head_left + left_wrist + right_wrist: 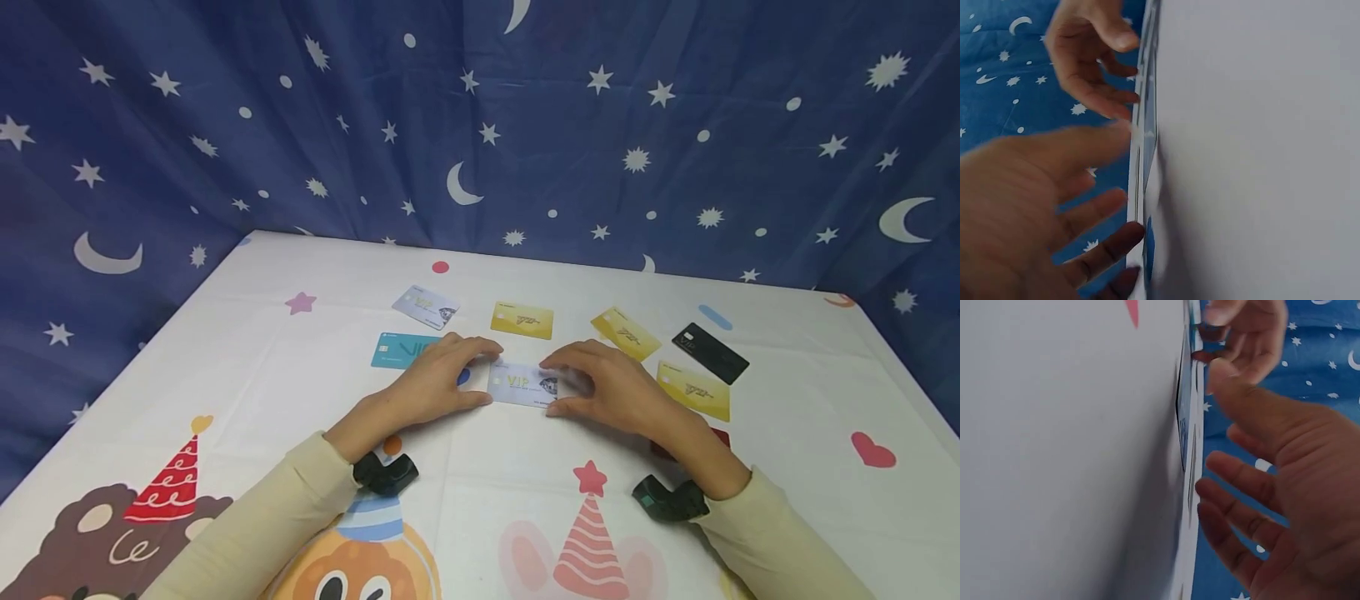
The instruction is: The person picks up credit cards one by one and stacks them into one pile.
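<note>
Cream sleeves up front — silver VIP card between left hand and right hand

Both grips spread around it, contact unclear. Card's flat on the counter; looks laid, not lifted. Seven other cards lie loose. Teal card and red card crowd the sides — room nearside, far edge well off.

1. Head view bright, evenly lit, soft shadow beneath the right hand
2. Both wrist views dimmer, the left hand blurred in its own
3. White cloth beside the right hand darkened, out of focus
</note>
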Demonstrator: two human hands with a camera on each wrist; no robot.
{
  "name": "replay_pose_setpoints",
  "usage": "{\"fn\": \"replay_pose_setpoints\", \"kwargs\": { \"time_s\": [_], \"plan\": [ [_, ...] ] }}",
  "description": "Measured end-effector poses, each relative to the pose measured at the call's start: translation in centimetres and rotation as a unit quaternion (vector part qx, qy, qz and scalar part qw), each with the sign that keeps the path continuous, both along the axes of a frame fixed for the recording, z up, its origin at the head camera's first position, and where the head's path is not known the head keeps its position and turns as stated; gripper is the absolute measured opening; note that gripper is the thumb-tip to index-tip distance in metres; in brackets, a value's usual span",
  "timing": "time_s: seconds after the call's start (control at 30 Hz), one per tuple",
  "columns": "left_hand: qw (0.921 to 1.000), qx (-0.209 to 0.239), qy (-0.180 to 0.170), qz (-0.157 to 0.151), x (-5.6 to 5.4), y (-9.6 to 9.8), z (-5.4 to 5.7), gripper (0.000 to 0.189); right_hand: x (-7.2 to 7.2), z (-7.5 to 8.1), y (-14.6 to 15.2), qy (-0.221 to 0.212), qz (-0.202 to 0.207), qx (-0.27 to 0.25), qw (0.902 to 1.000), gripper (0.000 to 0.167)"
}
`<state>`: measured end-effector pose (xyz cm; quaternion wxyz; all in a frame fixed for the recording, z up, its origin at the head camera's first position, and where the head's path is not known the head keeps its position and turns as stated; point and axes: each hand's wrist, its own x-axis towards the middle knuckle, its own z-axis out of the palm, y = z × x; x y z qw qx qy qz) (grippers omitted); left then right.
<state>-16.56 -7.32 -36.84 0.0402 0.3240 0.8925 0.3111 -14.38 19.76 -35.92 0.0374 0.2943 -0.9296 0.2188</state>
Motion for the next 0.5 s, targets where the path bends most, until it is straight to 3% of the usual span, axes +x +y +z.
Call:
{"fn": "replay_pose_setpoints", "kwargs": {
  "time_s": [0.17, 0.27, 0.5],
  "plan": [
    [0.9957, 0.081, -0.045, 0.005, 0.2, -0.9, 0.9, 0.050, -0.2, 0.6, -0.7, -0.015, 0.022, -0.040, 0.9988, 0.055],
    [0.9908, 0.121, -0.055, 0.024, 0.5, -2.1, 1.7, 0.046, -0.4, 1.3, -1.6, -0.040, 0.036, -0.064, 0.9965, 0.054],
    [0.9899, 0.117, -0.027, 0.075, 0.9, -5.4, 3.0, 0.048, -1.0, 2.0, -4.1, -0.071, 0.045, -0.098, 0.9916, 0.049]
  ]
}}
